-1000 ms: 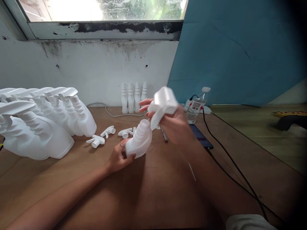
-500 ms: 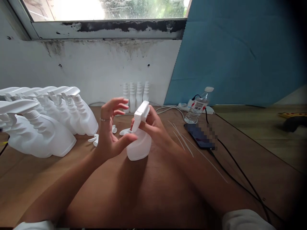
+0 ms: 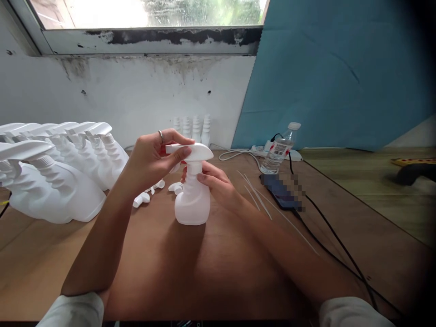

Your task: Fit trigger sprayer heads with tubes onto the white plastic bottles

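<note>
A white spray bottle (image 3: 192, 204) stands upright on the brown table in front of me, with its trigger sprayer head (image 3: 199, 152) on the neck. My left hand (image 3: 160, 154), a ring on one finger, is closed on the nozzle end of the sprayer head from the left. My right hand (image 3: 218, 181) grips the neck just below the collar from the right; some of its fingers are hidden behind the bottle. Loose white sprayer parts (image 3: 142, 199) lie left of the bottle, and another small white piece (image 3: 176, 187) is close behind it.
Rows of assembled spray bottles (image 3: 68, 190) fill the left side. Several bottles (image 3: 206, 131) stand against the wall. On the right are thin tubes (image 3: 259, 197), a clear water bottle (image 3: 277, 152), a phone (image 3: 281, 190) and black cables (image 3: 335, 240).
My left hand, open and apart before, has closed on the sprayer head. The head has turned, so its nozzle end now points left. My right hand has shifted down onto the neck.
</note>
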Demonstrator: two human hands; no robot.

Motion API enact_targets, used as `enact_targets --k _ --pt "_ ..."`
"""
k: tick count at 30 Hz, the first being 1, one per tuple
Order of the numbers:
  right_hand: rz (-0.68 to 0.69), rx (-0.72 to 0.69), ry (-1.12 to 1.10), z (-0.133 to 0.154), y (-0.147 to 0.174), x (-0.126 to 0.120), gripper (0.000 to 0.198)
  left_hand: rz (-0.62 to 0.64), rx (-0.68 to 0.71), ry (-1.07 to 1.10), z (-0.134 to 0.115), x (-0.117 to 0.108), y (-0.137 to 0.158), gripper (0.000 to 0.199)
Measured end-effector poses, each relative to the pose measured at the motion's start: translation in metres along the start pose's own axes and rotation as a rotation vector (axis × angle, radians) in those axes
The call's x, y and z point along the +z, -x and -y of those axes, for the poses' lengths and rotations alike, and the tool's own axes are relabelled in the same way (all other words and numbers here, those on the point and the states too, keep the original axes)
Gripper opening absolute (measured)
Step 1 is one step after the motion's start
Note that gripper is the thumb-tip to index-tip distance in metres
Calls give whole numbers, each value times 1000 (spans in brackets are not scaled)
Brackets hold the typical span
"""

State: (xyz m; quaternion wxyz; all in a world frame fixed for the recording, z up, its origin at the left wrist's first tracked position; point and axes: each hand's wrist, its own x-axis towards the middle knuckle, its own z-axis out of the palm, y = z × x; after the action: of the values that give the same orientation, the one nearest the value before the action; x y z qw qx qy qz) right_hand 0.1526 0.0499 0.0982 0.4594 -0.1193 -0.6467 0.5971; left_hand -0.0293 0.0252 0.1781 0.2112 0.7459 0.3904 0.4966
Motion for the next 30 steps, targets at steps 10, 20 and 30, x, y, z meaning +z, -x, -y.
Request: enact_targets --k 10,20,30 --pt "-171 -37 2 -4 -3 18 44 25 26 21 5 0 3 23" --pt "-291 -47 118 1 -2 29 53 57 57 78 6 -3 2 20" --pt "-302 -63 147 -1 1 30 46 66 83 5 2 -3 6 23"
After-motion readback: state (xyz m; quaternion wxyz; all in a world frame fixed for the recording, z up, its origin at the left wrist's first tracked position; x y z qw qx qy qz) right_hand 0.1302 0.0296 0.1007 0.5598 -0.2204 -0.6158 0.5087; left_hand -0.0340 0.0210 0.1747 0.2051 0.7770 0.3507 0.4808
